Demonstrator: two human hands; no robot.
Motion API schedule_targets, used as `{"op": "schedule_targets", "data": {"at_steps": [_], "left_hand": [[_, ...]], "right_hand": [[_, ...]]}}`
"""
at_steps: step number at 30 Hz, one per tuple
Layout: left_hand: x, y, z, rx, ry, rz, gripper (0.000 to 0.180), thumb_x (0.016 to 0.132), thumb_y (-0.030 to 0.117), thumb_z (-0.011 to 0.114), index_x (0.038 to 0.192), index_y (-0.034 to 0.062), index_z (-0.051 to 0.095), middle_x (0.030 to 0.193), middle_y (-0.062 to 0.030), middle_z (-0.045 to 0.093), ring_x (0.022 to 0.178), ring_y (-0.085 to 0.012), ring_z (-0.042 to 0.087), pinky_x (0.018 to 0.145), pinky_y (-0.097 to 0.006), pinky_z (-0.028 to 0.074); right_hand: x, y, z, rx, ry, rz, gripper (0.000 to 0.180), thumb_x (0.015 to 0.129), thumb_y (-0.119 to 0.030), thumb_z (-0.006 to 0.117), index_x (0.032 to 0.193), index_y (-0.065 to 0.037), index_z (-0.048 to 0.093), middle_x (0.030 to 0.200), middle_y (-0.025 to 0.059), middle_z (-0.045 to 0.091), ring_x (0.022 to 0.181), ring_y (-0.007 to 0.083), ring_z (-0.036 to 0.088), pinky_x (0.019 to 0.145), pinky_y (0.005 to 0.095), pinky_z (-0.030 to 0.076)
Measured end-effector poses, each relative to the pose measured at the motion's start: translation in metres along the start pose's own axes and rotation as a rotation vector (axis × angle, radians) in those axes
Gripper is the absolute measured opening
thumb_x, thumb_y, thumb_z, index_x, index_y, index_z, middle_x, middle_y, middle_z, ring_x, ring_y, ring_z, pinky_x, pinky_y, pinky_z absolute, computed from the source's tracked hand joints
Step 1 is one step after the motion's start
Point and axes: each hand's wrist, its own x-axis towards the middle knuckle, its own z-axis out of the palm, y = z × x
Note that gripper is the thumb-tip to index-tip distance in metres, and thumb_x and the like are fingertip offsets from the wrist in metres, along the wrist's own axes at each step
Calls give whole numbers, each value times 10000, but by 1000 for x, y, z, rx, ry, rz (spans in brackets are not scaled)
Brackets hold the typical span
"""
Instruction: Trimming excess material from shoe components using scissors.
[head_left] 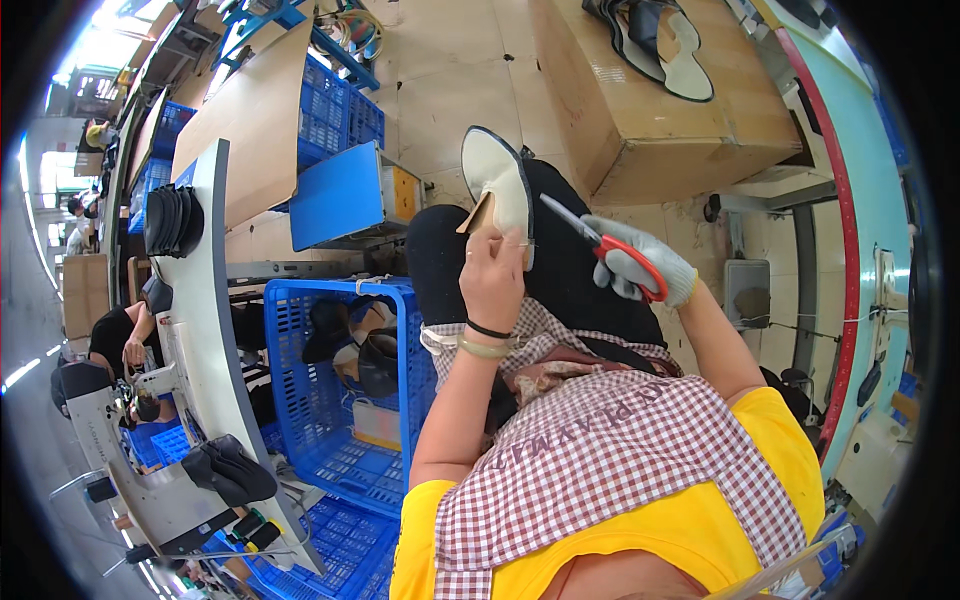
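My bare left hand (492,280) pinches the lower end of a shoe upper (497,165), held above my knees. Its cream lining faces up, bordered by a dark edge, and a tan flap stands out beside my fingers. My right hand (645,262), in a pale work glove, is closed round the red handles of a pair of scissors (578,222). Their blades point up and left toward the upper, without touching it. Whether the blades are parted is hard to make out.
More shoe uppers (688,70) lie on a cardboard box (700,135) ahead to the right. By my left side stands a blue plastic crate (280,375) with dark pieces inside. A sewing table (215,270) carries stacked black pieces (173,220); another person's hand (134,350) is beyond it.
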Motion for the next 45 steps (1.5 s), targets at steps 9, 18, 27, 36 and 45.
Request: {"op": "schedule_targets", "data": {"at_steps": [9,18,27,36,45], "left_hand": [[-18,-19,-1,-219,88,72,120,754,-48,660,857,11,647,868,-101,556,764,-258,566,648,-325,473],[-20,-19,-6,-295,96,-11,80,763,-27,697,824,1,654,832,-87,571,742,-206,550,649,-274,442],[-18,-18,-4,-358,96,-89,87,758,-26,707,824,-8,654,836,-77,572,742,-182,545,654,-259,438],[-23,-18,5,-483,122,-272,62,807,0,692,846,-5,645,909,-40,558,731,-105,525,652,-225,439],[-19,-19,-2,-1400,-93,-944,74,898,69,614,957,25,621,921,-39,637,841,-137,619,782,-279,529]], "right_hand": [[-8,24,-4,283,-405,149,772,855,-485,622,1449,-103,310,861,85,671,579,76,613,475,168,480],[14,17,-5,180,-484,200,634,882,-416,615,1392,-98,412,809,77,659,541,71,577,466,163,453],[23,8,11,350,-381,317,681,839,-260,684,1421,-89,372,802,39,575,617,94,601,432,174,450],[9,18,42,505,-372,175,629,923,-392,567,1436,-120,326,789,9,559,587,20,508,447,135,391],[-1,42,53,589,-289,110,675,906,-455,574,1430,-123,307,812,-1,603,556,13,517,450,125,391]]}}
